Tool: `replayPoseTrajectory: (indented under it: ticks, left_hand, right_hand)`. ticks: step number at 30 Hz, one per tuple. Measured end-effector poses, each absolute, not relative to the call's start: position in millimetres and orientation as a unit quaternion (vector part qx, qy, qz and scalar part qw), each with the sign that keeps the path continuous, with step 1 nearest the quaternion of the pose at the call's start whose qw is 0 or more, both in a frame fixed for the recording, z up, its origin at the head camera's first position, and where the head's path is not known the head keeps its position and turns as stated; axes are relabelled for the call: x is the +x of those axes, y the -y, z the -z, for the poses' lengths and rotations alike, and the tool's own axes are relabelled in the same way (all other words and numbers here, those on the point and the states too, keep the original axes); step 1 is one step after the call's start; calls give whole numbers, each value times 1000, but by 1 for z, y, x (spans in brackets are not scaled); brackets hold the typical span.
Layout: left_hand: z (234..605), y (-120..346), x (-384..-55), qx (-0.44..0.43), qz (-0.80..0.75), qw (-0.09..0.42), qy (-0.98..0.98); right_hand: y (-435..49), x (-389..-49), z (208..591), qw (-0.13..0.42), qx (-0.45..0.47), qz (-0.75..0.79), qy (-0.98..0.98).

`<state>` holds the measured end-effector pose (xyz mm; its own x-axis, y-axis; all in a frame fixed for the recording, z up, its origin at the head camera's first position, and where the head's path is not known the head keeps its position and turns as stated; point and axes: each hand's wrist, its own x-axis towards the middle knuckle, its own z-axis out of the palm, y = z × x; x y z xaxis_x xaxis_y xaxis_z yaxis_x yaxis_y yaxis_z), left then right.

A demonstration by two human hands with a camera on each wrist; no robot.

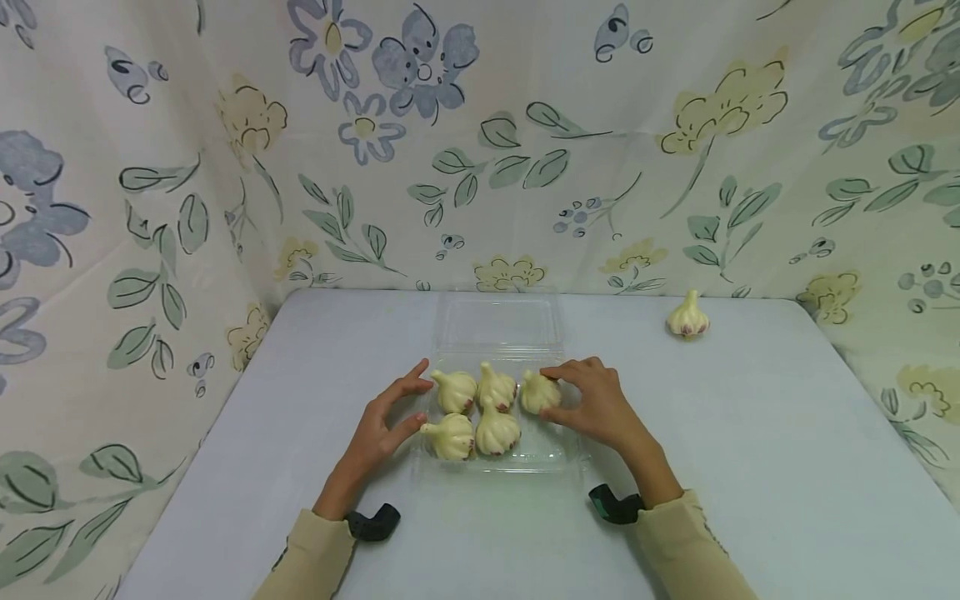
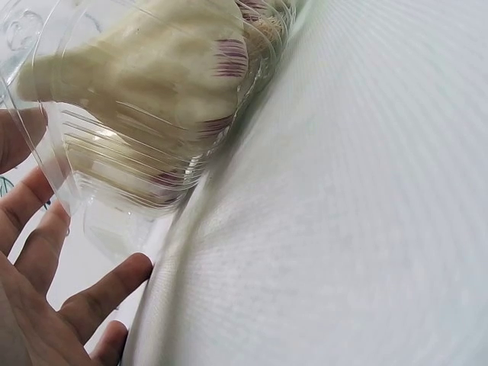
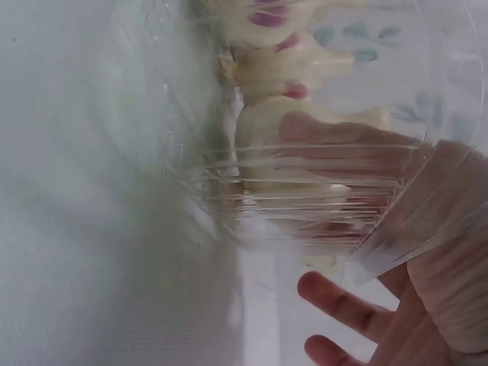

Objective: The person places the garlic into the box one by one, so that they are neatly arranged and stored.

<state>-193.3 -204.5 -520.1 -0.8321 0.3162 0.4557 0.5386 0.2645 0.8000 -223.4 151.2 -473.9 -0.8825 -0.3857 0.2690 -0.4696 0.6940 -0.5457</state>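
A clear plastic clamshell box [image 1: 558, 446] lies on the table with its lid [image 1: 498, 321] folded back. Several garlic bulbs sit in it, among them a front left bulb [image 1: 450, 437] and a front middle bulb [image 1: 498, 432]. My right hand [image 1: 596, 400] pinches another garlic bulb [image 1: 540, 392] at the back right of the box, thumb and fingers around it. At the left wall my left hand [image 1: 382, 421] rests with fingers spread, fingertips right at the rim. The left wrist view shows this hand [image 2: 46, 282] beside the ribbed plastic wall [image 2: 137, 168].
One more garlic bulb [image 1: 687, 317] stands near the back right edge of the white table [image 1: 750, 433]. Flowered cloth [image 1: 495, 125] hangs behind the table and at both sides. Black wrist cameras [image 1: 373, 523] sit at both wrists.
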Motion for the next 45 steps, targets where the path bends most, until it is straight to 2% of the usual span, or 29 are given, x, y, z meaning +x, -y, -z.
replayPoseTrajectory:
  ticks: [19,28,39,45]
  left_hand:
    - [523,207,-194,-275,538,109,789]
    - [521,206,-193,-263,540,95,794]
    - [520,204,-193,-277,543,109,785]
    - [520,204,-194,-278,540,105,787]
  right_hand:
    - [-146,-221,470,47,218,-317,922]
    - [-149,-221,471,43,224,-325,918]
    - [-155,-222,468,28,237,-354,905]
    - [-161,-225,465,44,231,-386,892]
